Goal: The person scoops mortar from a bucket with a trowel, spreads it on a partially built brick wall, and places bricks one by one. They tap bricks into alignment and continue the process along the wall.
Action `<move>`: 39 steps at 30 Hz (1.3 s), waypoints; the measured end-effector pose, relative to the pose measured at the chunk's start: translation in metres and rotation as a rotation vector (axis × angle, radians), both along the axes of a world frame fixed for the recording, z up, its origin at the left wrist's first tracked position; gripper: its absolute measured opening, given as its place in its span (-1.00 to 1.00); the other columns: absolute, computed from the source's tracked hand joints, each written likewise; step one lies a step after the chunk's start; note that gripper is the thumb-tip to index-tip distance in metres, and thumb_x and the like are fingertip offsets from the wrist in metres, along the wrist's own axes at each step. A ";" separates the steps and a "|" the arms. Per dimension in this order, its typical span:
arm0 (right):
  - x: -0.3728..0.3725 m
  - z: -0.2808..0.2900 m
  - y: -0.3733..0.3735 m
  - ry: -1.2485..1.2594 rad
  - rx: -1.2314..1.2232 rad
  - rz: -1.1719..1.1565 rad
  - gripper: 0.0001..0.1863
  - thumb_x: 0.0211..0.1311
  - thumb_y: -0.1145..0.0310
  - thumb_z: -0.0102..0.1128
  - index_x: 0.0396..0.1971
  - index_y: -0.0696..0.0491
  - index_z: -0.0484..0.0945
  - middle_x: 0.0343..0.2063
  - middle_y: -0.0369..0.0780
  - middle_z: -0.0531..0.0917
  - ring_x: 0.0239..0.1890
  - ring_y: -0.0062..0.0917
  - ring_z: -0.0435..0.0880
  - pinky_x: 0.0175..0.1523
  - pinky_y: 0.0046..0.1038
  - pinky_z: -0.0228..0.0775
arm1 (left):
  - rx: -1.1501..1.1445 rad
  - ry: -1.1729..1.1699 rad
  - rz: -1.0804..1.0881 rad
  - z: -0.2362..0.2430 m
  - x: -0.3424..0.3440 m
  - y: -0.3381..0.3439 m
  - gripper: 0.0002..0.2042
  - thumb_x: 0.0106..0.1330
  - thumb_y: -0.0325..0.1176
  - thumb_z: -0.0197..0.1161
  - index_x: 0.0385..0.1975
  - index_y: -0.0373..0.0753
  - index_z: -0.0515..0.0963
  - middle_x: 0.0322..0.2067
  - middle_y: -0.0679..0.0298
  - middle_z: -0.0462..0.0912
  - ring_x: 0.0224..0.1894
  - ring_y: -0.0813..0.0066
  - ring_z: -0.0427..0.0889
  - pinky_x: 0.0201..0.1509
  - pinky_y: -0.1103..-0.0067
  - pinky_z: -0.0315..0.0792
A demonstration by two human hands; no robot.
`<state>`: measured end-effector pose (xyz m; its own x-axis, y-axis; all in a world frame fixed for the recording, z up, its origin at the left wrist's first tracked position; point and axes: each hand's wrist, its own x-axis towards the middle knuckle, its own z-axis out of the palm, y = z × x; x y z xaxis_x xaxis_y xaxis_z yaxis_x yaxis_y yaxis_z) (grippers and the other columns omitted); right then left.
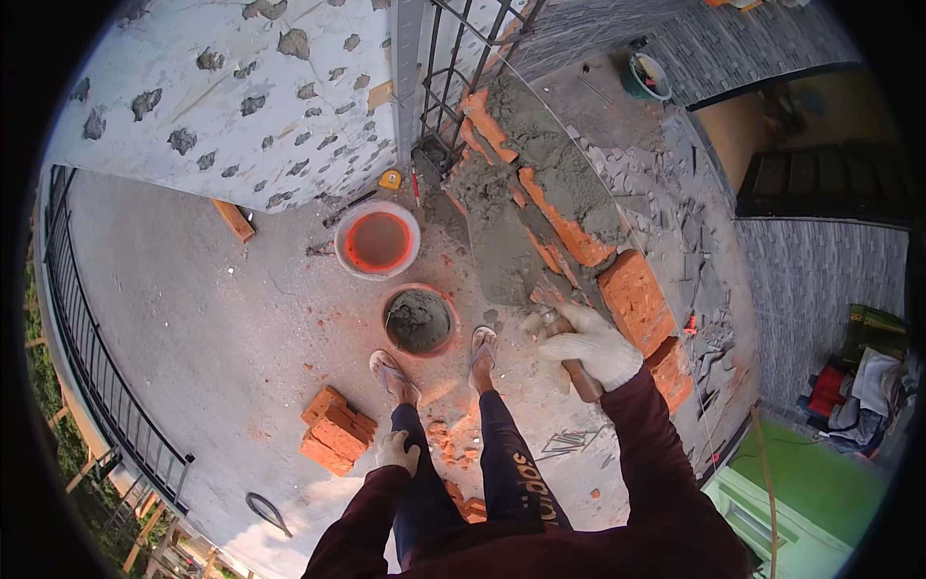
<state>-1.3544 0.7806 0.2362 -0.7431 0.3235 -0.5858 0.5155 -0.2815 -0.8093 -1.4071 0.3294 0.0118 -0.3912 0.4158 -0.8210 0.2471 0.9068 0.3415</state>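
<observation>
My right hand (596, 349), in a white knitted glove, grips the wooden handle of a trowel (506, 253). Its grey blade points away from me, against the near side of a low brick course (567, 224) spread with wet mortar (579, 179). Whole orange bricks (637, 301) lie close beyond that hand. My left hand (397, 452), also gloved, rests by my left knee with its fingers loosely extended and holds nothing. In front of my feet stands a bucket of grey mortar (419, 321). Behind it is a pale basin (409, 218) of reddish water.
Stacked bricks (338, 430) sit left of my legs. Steel rebar (463, 72) rises at the wall's far end, near a yellow tape measure (390, 179). A taut string (632, 232) runs along the brickwork. Rubble (690, 241) covers the floor beyond. A black railing (92, 333) borders the left.
</observation>
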 end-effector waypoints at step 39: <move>0.052 -0.167 -0.123 -0.412 0.368 0.373 -0.61 0.45 0.24 0.12 -0.01 0.30 0.42 -0.47 -0.22 0.51 -0.58 -0.54 0.51 -0.40 -0.45 0.36 | -0.340 -0.004 0.924 -0.071 0.079 -0.156 -0.11 0.13 0.03 0.43 0.43 -0.31 0.28 0.30 -0.13 0.47 0.35 0.05 0.48 0.41 0.31 0.36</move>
<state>-1.3028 0.6579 0.0694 -0.5827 0.3212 -0.7465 0.8127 0.2325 -0.5343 -1.3283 0.1731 -0.0592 -0.4401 -0.3105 -0.8426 -0.6088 0.7929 0.0258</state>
